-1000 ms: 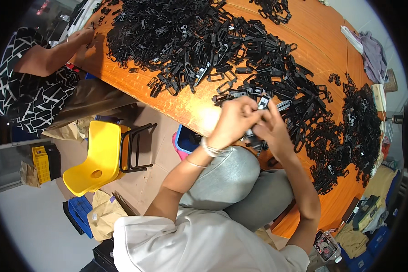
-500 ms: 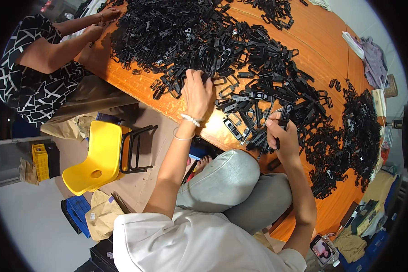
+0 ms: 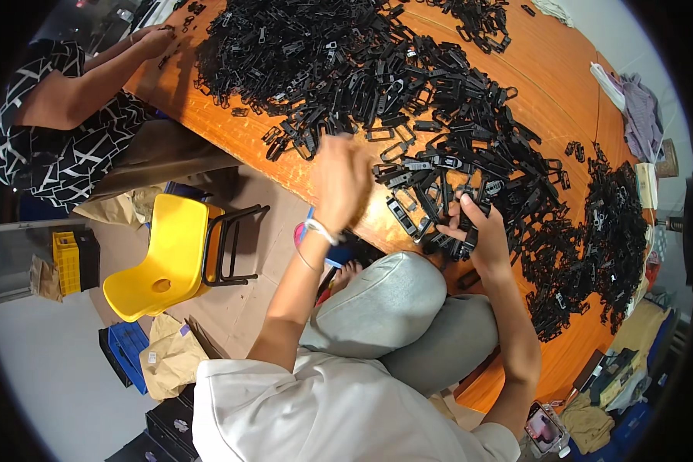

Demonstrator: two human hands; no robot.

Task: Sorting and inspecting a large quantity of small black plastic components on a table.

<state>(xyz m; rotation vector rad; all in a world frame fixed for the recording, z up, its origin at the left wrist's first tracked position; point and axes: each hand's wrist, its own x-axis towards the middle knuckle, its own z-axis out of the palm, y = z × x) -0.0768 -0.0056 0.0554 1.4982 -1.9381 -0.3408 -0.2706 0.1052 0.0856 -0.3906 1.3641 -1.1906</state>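
My left hand [image 3: 340, 183] is over the near edge of the table, beside the main heap of small black plastic parts [image 3: 285, 58]. Motion smears its fingers, so whether they hold anything does not show. My right hand [image 3: 483, 237] is low over the near right part of the spread, thumb up, closed around a slim black plastic part [image 3: 470, 242]. More long black parts [image 3: 404, 215], some with a grey middle, lie on the wood between my two hands, close to the right fingers.
The orange wooden table [image 3: 550, 85] also carries a second dark pile [image 3: 616, 223] at the right. Another person's arm [image 3: 92, 88] reaches over the far left corner. A yellow chair [image 3: 158, 254] stands on the floor at left. A phone [image 3: 545, 427] shows at the lower right.
My left hand has drawn back slightly from the heap and blurred. My right hand has turned a little, its fingers spreading around the part. The other person's hands have shifted left.
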